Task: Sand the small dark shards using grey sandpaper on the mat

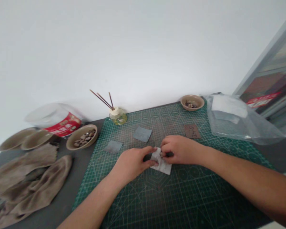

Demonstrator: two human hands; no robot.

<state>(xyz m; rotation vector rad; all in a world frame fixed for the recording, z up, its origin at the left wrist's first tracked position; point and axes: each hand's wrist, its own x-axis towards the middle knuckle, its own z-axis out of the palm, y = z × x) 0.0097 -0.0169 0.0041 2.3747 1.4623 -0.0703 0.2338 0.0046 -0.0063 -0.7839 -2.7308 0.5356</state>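
Both my hands meet near the middle of a green cutting mat (190,197). My left hand (133,162) presses its fingers and thumb on the left edge of a small white square sheet (164,166) that lies on the mat. My right hand (178,149) is closed in a pinch over the sheet, gripping a small dark object (162,155) that is mostly hidden by the fingers. Two grey squares (142,134) (113,146) and a brown square (192,131) lie flat on the mat beyond my hands.
A bowl of small stones (82,137) stands left of the mat, another bowl (192,102) at the back. A reed diffuser (118,115), empty bowls (26,139), a tub (59,122), brown cloths (26,184) and a clear plastic bag (238,121) surround the mat.
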